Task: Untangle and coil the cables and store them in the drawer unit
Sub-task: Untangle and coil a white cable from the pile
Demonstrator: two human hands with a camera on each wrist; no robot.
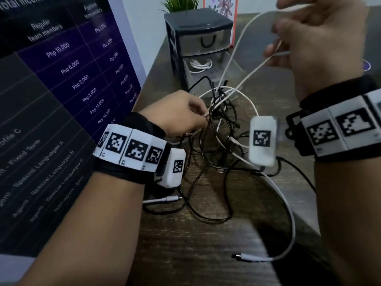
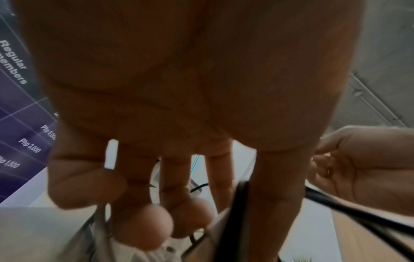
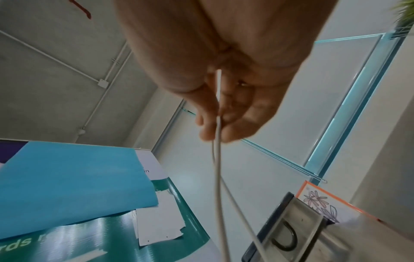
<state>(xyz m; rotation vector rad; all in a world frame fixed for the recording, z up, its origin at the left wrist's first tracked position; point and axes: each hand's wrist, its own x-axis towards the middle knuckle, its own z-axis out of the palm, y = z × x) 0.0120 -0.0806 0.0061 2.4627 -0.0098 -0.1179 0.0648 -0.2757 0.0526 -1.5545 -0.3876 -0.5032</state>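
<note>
Risk, snag: I have the right hand (image 1: 317, 44) lifting a white cable (image 1: 237, 58) out of the tangle (image 1: 218, 124); if it is looped under a black cable (image 1: 208, 211), more pull would, I judge, tighten the knot.
Risk, drag: the tangle touches the foot of the drawer unit (image 1: 198, 23); a hard tug could shift the unit or hook the open drawer (image 1: 231, 69) at 12 o'clock.
Risk, slip: the plug (image 1: 249, 258) at 6 o'clock lies near the worktop (image 1: 206, 254) edge and could whip off as slack runs out.
Right fingers: pressed together, pinching two runs of white cable, clear in the right wrist view (image 3: 237, 131).
Left hand (image 1: 177, 114): at 9 o'clock of the tangle, fingers (image 2: 143, 228) curled in and pinching strands at its edge; which strand I cannot tell.
Tangle, look: thin black and white leads crossed many times in a loose heap, mid-worktop.
White cable, look: slim, round, taut from the heap up to 1 o'clock.
Second plug (image 1: 171, 199): white, on the worktop at 7 o'clock.
Stored: one white coil (image 1: 201, 66) already in the open drawer.
Drawer unit, look: dark frame, clear fronts, upper drawer closed.
</note>
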